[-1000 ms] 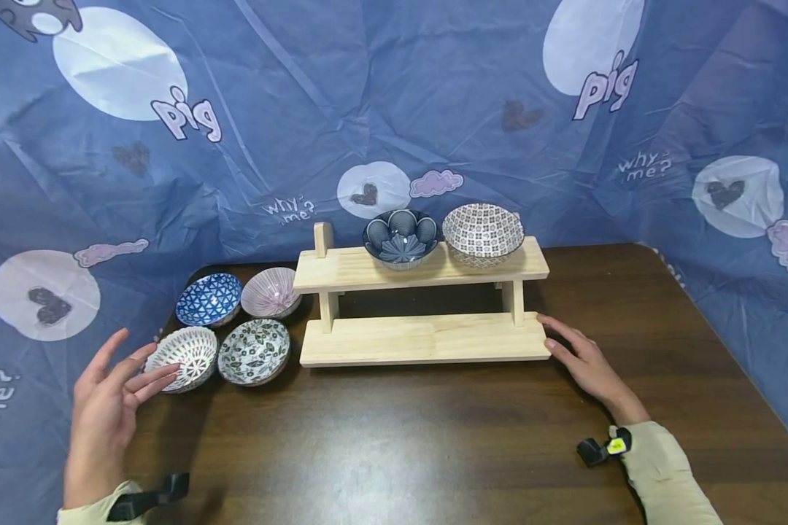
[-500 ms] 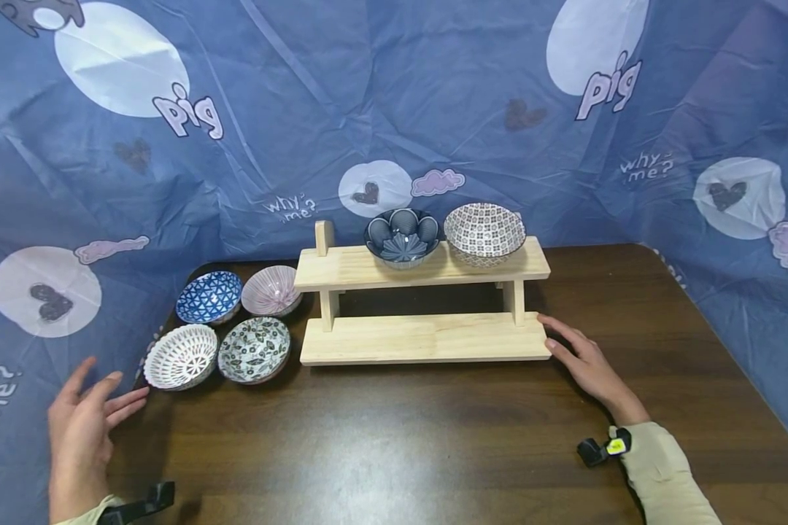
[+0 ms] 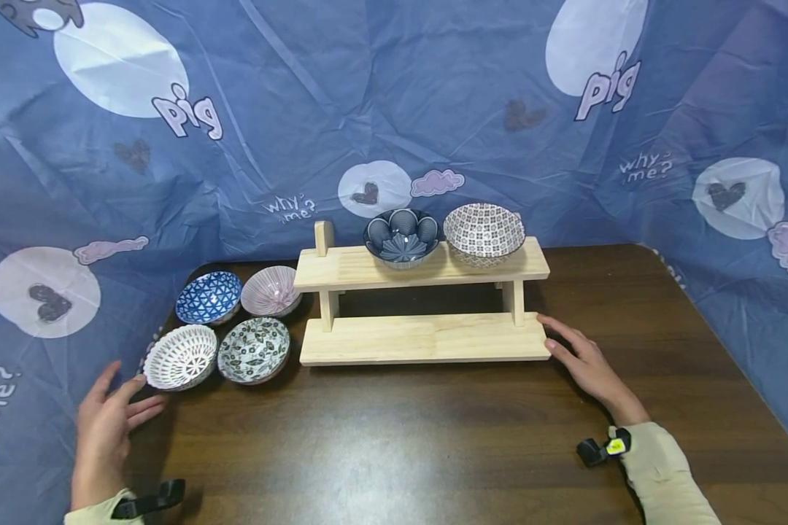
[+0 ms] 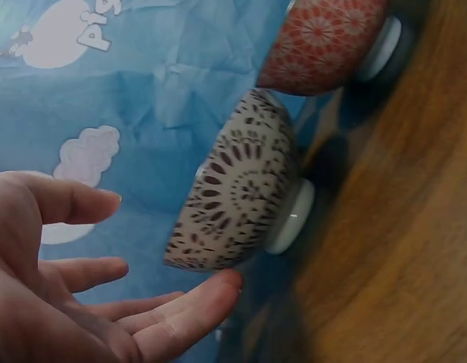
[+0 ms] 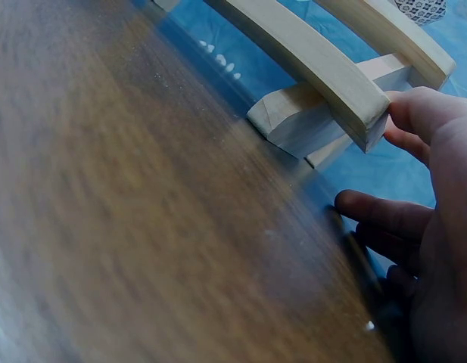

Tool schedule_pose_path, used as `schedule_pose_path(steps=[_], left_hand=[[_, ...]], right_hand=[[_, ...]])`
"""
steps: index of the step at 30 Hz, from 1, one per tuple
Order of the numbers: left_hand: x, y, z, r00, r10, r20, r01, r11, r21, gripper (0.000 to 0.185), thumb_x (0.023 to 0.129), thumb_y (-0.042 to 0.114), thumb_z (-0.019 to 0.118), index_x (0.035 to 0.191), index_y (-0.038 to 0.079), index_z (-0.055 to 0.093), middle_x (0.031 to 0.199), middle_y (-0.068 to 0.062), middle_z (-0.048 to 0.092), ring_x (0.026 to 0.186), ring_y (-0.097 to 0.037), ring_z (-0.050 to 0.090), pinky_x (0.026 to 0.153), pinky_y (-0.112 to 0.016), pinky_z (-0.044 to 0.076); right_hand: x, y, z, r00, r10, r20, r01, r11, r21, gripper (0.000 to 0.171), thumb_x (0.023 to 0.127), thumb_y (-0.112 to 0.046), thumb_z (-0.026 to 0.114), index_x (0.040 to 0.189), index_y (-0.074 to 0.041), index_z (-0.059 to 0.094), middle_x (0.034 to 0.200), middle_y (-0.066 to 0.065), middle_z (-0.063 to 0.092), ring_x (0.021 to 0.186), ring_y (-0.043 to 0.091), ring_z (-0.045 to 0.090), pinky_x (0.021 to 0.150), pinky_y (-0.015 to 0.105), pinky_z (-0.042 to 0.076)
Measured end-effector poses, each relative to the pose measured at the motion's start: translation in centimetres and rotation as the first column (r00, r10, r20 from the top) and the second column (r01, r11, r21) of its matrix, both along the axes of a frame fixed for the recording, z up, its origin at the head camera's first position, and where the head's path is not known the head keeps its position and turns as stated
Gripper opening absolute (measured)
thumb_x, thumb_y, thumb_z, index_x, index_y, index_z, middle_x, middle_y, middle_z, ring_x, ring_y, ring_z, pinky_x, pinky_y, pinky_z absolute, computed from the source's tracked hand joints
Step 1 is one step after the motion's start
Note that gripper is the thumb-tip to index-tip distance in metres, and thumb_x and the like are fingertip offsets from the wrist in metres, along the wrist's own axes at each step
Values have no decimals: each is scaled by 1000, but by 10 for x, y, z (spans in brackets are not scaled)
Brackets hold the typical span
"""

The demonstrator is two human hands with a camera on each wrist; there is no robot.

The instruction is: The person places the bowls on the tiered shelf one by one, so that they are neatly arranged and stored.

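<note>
Fingers of the left hand [image 3: 108,423] spread loosely, holding nothing, just beside the white lattice bowl [image 3: 181,357] at the tabletop [image 3: 394,437] edge, while the right hand [image 3: 584,364] lies flat, fingertips touching the wooden rack [image 3: 423,337].

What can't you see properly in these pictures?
- Head view: whether the left hand touches the white lattice bowl; too close to tell.
- Right wrist view: the wooden shelf is cut off by the frame edge, its bowls mostly out of view.
- Left wrist view: the red-patterned bowl is cut off at the top.
</note>
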State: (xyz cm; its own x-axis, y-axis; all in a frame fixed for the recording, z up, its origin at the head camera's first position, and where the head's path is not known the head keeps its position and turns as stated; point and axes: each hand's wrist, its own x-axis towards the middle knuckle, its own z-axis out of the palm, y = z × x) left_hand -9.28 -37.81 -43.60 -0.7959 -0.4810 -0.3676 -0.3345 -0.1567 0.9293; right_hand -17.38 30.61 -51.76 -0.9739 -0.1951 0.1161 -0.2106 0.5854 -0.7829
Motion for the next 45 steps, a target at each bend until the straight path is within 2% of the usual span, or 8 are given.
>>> schedule_pose_path(steps=[2, 3, 5, 7, 16, 26, 35, 45], left_hand=[[-1, 0, -4, 1000, -27, -6, 27, 999, 23, 75, 104, 17, 49, 162, 26, 2, 150, -16, 36, 58, -8, 71, 60, -23, 63], [-2, -1, -7, 999, -44, -25, 45, 998, 47, 77, 104, 16, 49, 162, 26, 0, 148, -15, 42, 59, -9, 72, 60, -24, 63], [-2, -3, -11, 995, -70, -65, 76, 993, 94, 79, 103, 15, 50, 162, 25, -2, 123, 0, 55, 61, -11, 73, 61, -26, 63], [-2, -5, -16, 991, -90, -99, 103, 985, 137, 81, 103, 14, 51, 162, 25, -3, 107, 12, 49, 63, -13, 74, 62, -27, 64], [-6, -8, -30, 978, -124, -165, 157, 967, 202, 82, 103, 12, 51, 162, 28, -4, 124, 6, 37, 70, -15, 75, 66, -29, 65], [-4, -14, -50, 899, -95, -428, 298, 850, 435, 88, 102, -5, 42, 160, 33, -12, 110, 7, 59, 82, -30, 76, 70, -43, 65], [-6, -11, -60, 835, -50, -548, 376, 779, 502, 90, 101, -11, 37, 160, 37, -10, 117, 0, 61, 91, -35, 75, 74, -49, 64], [-8, -13, -66, 800, 5, -600, 419, 711, 565, 83, 99, -15, 34, 160, 34, 8, 121, -7, 63, 96, -40, 73, 76, -54, 63]], right_hand=[[0, 0, 0, 1000, -1, -2, 1, 1000, -2, 49, 106, -30, 49, 151, -11, 44, 155, 21, 44, 142, 39, 37, 113, 70, 28], [0, -1, 0, 1000, -1, -1, 1, 1000, -3, 49, 106, -30, 49, 151, -11, 44, 154, 22, 44, 142, 42, 37, 113, 70, 28], [0, -1, 0, 1000, 0, 3, 0, 1000, -2, 49, 106, -30, 49, 151, -11, 44, 154, 23, 44, 141, 45, 36, 113, 70, 28], [1, -1, 0, 1000, -4, 6, 4, 1000, -3, 49, 106, -30, 49, 151, -11, 44, 154, 23, 44, 141, 46, 36, 112, 71, 28], [1, -1, -1, 1000, -21, 17, 21, 1000, -1, 49, 106, -32, 49, 150, -12, 45, 154, 20, 46, 140, 39, 38, 113, 68, 29], [0, 1, -4, 1000, -7, -2, 7, 1000, -5, 48, 106, -31, 49, 151, -15, 45, 155, 19, 45, 142, 22, 38, 113, 69, 29], [2, 0, -1, 1000, -12, -6, 12, 1000, -7, 48, 105, -29, 51, 150, -14, 46, 154, 18, 46, 141, 15, 38, 113, 66, 30], [1, -1, 1, 1000, -1, -20, 1, 1000, -17, 47, 105, -27, 52, 150, -13, 47, 154, 18, 47, 135, -9, 34, 113, 64, 31]])
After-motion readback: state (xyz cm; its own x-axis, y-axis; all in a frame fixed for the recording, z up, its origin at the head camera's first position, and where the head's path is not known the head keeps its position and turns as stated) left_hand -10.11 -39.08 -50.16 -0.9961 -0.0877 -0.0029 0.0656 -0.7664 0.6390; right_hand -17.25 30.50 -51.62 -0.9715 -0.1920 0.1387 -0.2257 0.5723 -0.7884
